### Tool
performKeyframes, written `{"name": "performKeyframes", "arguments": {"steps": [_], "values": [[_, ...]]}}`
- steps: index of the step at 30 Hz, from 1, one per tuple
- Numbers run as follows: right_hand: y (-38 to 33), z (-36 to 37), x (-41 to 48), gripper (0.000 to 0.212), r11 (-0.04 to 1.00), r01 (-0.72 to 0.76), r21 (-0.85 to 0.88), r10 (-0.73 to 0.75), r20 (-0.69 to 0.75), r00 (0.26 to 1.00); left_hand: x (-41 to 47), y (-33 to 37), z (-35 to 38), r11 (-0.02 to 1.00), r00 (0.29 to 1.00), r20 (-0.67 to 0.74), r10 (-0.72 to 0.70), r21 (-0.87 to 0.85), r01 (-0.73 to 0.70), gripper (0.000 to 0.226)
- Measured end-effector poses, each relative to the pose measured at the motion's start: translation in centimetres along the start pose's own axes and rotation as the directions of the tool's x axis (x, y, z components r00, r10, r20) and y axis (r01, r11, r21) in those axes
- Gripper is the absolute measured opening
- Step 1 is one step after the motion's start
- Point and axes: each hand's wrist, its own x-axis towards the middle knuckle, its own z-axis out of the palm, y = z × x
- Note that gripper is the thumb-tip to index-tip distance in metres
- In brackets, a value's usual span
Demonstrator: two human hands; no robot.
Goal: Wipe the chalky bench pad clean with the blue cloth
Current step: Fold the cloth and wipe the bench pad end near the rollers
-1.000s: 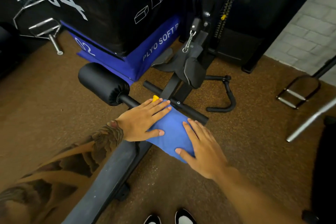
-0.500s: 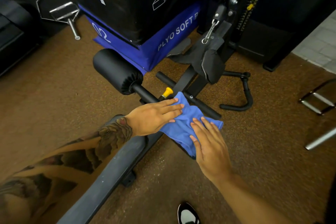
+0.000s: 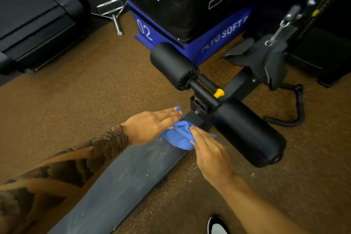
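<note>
The dark grey bench pad (image 3: 121,182) runs from the lower left up to the middle, with pale chalk smears and specks on it. A blue cloth (image 3: 180,136) lies bunched on the pad's far end. My left hand (image 3: 152,125) lies flat on the cloth's left part, fingers stretched toward the bench frame. My right hand (image 3: 208,153) presses on the cloth's right part with its fingertips. Most of the cloth is hidden beneath both hands.
Two black foam rollers (image 3: 174,65) (image 3: 248,131) on a bar with a yellow pin (image 3: 218,93) stand just beyond the cloth. A blue and black plyo box (image 3: 190,5) and a cable machine (image 3: 275,57) are behind. Metal handles (image 3: 110,8) lie at far left. My shoe (image 3: 218,226) is below.
The cloth has bunched up and shrunk under my hands at the pad's far end. My hands have drawn closer together. The view has swung so that more of the chalky pad shows.
</note>
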Motion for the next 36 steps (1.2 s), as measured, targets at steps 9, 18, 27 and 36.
{"name": "performKeyframes", "arguments": {"steps": [9,18,27,36], "values": [[0.3,6.0,1.1,0.034,1.000,-0.015,-0.019,0.016,0.049,0.999,-2.8,-2.6,5.0,0.992,0.994,-0.001,-0.112,-0.058,0.111,0.051],[1.3,11.2,-4.6,0.043,0.979,0.105,-0.176,-0.054,0.272,0.961,-5.2,-4.0,9.9,0.996,0.987,0.160,-0.006,0.087,-0.008,0.050],[0.8,11.1,-4.8,0.050,0.973,0.061,-0.222,0.036,0.408,0.912,-5.7,-2.7,12.1,0.992,0.990,0.100,-0.101,0.090,0.092,0.057],[1.2,12.3,-4.9,0.053,0.956,0.044,-0.290,0.108,0.490,0.865,-5.3,-3.0,14.0,0.990,0.975,0.174,-0.141,0.035,0.137,0.068]]}}
